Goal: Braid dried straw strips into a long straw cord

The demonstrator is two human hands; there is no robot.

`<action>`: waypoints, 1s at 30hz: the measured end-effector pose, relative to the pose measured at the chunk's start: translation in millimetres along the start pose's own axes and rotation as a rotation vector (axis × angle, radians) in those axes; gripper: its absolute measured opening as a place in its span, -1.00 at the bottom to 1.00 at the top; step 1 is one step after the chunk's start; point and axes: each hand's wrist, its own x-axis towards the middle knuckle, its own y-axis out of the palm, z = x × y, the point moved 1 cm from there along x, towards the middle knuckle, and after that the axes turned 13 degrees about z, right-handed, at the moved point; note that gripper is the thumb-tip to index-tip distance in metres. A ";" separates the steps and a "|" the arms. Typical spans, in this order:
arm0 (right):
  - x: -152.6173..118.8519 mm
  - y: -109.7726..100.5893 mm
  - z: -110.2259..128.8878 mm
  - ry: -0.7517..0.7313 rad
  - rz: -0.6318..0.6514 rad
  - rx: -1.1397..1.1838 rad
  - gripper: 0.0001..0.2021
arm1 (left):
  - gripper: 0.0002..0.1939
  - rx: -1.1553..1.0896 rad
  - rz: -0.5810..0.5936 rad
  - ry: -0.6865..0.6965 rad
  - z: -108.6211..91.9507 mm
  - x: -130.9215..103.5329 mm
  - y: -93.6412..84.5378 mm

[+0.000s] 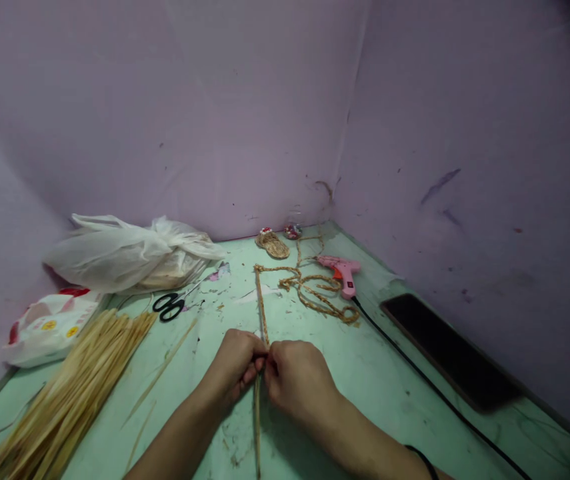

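Observation:
A thin braided cord [261,303] of tan plant fibre runs toward me from the middle of the table. Both my left hand [239,363] and my right hand [299,375] pinch it at the same spot, their fingertips almost touching. Past my fingers, a loose straight strand [257,427] hangs down to the near edge of the view. Beyond my hands the cord bends right into several loose loops [322,303]. What the fingertips do on the cord is partly hidden by the knuckles.
Left lie a bundle of dry fibre strips [75,393], scissors [169,307], a white bag [129,257] and a white packet [49,327]. At the back is a small woven slipper [272,244]. Right are a pink glue gun [342,272], its black cable [425,373] and a phone [449,350].

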 end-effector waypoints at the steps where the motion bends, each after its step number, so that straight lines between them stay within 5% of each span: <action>1: -3.0 2.1 3.4 -0.018 -0.010 -0.035 -0.75 | -0.92 -0.013 0.011 0.010 -0.3 0.1 -0.9; 6: -4.9 -0.4 0.0 -0.105 0.040 0.012 -0.81 | -0.97 0.012 0.104 -0.003 -4.8 -1.0 -7.1; 11: 19.7 -16.0 -28.3 0.024 -0.042 0.596 -0.74 | -0.89 0.057 0.188 0.019 -11.1 -5.5 -12.2; 16: 30.8 1.5 -24.4 0.094 0.323 1.074 -0.86 | -0.90 0.121 0.171 0.031 -7.2 -1.7 -12.9; 22: 36.1 15.9 -29.2 0.027 0.201 0.844 -0.91 | -0.92 0.325 0.167 0.090 -3.8 2.9 -15.7; 30: 36.2 18.8 -28.4 0.014 0.191 1.035 -0.94 | -0.85 0.905 -0.133 0.035 -15.4 -23.2 -9.0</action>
